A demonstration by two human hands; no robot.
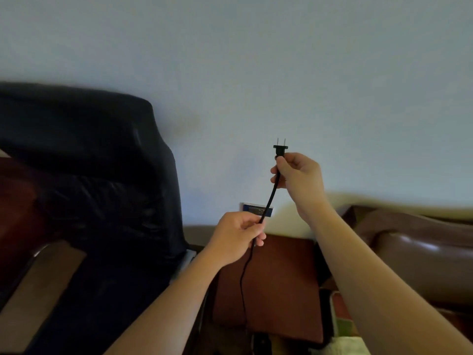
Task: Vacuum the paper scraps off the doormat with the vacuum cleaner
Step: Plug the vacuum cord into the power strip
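Right hand [298,179] pinching black plug [280,147], prongs up, before the far wall [281,60]. Left hand [236,237], nearer and lower, closed around the cord [268,203]. Wall socket [256,209] just behind. No containers visible.

You see a dim room with soft, bluish light on the wall [281,60]. The dark chair [84,162] loses detail, a small glare sits on the sofa arm [419,245], and the edges bend and blur.

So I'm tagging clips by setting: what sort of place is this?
Probably a home living room: a dark leather armchair and a brown sofa stand against a plain wall with a low outlet plate.
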